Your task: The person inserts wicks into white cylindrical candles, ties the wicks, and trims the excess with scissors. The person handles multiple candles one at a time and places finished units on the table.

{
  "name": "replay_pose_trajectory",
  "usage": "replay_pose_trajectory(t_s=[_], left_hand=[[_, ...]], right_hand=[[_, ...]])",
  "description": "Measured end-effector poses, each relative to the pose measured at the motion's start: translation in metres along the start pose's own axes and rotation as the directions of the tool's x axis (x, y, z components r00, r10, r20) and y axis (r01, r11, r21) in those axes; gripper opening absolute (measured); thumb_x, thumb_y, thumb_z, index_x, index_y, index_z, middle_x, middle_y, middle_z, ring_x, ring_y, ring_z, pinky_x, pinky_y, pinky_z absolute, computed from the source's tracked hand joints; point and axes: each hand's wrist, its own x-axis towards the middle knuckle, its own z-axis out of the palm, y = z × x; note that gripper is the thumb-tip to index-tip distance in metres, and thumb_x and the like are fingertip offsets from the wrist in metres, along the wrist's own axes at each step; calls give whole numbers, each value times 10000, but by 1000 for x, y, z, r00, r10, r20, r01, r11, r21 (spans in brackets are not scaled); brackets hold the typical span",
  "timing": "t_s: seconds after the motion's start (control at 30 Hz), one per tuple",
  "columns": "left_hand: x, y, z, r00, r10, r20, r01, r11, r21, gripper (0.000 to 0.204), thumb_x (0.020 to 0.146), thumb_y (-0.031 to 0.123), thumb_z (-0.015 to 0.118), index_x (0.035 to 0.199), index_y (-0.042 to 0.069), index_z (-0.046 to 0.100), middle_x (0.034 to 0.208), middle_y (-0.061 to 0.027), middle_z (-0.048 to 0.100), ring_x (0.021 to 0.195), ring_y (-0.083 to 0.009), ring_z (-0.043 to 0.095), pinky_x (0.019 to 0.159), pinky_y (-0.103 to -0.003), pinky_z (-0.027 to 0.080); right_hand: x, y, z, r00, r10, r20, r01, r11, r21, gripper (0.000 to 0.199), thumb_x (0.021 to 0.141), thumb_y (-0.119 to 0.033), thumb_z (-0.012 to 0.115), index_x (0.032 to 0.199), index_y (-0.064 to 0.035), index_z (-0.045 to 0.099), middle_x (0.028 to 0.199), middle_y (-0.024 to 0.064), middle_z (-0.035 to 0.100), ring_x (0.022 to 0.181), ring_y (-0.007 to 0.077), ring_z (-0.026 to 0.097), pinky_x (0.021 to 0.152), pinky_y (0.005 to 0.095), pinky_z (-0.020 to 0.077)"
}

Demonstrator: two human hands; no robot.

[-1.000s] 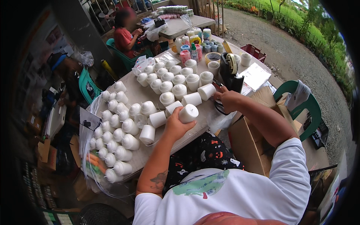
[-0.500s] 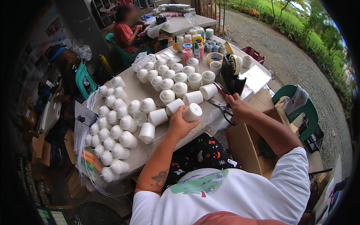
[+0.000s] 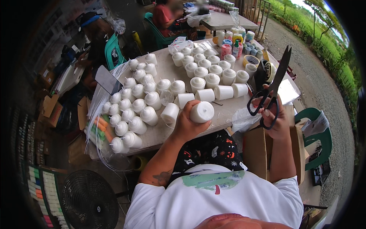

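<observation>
My left hand point(image 3: 187, 123) is wrapped round a white pillar candle point(image 3: 203, 112), held above the table's near edge with one round end turned up toward me. In my right hand point(image 3: 278, 126) is a pair of scissors point(image 3: 282, 72) with black handles. Its dark blades point up and away, nearly together, and my fingers are in the handle loops. Just beyond my left hand, several white candles lie on their sides, one of them a tipped candle point(image 3: 170, 113). Rows of white candles with domed tops and wicks point(image 3: 153, 100) cover the table's left side, and more stand farther back point(image 3: 212, 80).
Long white wicks point(image 3: 100, 103) hang over the table's left edge. A tape dispenser point(image 3: 261, 72), a tape roll point(image 3: 251, 60) and painted jars point(image 3: 226, 49) stand at the far right. A plastic bag point(image 3: 246, 117) lies near an open cardboard box point(image 3: 254, 147). Two people sit beyond the table.
My right hand has raised the scissors from the table, and their blades now point upward. The candle stays in my left hand, its end turned more toward me. The whole view has shifted.
</observation>
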Motion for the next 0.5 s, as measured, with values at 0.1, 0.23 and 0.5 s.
replay_pose_trajectory(t_s=[0.1,0.23,0.5], left_hand=[[-11,11,-13,995,70,-77,-62,993,105,594,654,151,818,1155,85,506,1009,-98,642,931,-217,643,824,-357,511],[-24,22,-33,981,86,-174,-61,987,148,577,635,150,805,1136,103,521,1010,-111,645,942,-248,649,823,-373,512],[-32,32,-44,963,151,-224,-92,963,253,602,593,127,788,1133,122,523,1010,-130,645,956,-308,647,816,-397,512]], right_hand=[[-6,45,46,969,167,183,-209,947,243,735,824,22,661,1451,-101,299,1130,119,611,1029,221,616,894,354,473],[8,-3,83,975,-204,87,170,939,297,782,845,-56,666,1471,-77,197,1102,134,596,1010,258,618,888,365,497],[9,-34,91,782,-610,128,599,792,117,586,913,-246,626,1383,-112,303,1189,189,578,1069,348,609,881,445,533]])
